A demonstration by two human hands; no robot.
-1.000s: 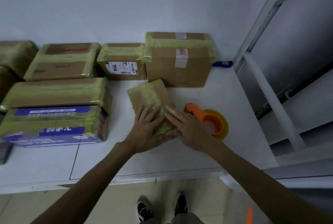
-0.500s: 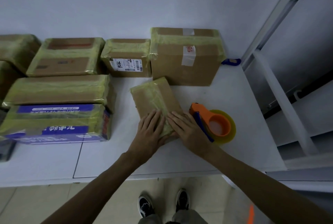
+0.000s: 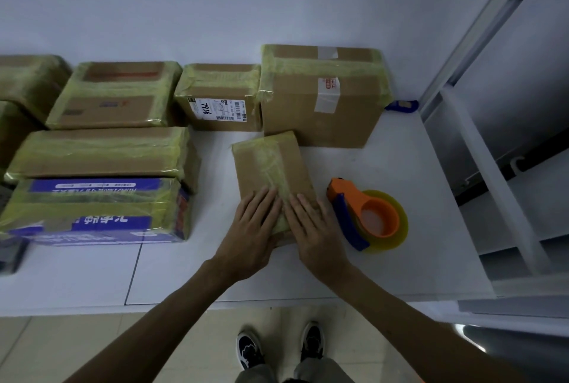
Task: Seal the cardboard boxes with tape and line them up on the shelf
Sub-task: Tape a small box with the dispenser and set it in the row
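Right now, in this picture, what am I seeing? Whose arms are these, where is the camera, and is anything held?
No machine here: these are a person's bare arms, filmed by a camera worn on the head, looking down. The left hand and right hand lie flat, fingers straight, pressing a small taped cardboard box on the white shelf. Nothing is gripped. An orange tape dispenser lies beside the right hand, untouched. More taped boxes stand behind and to the left.
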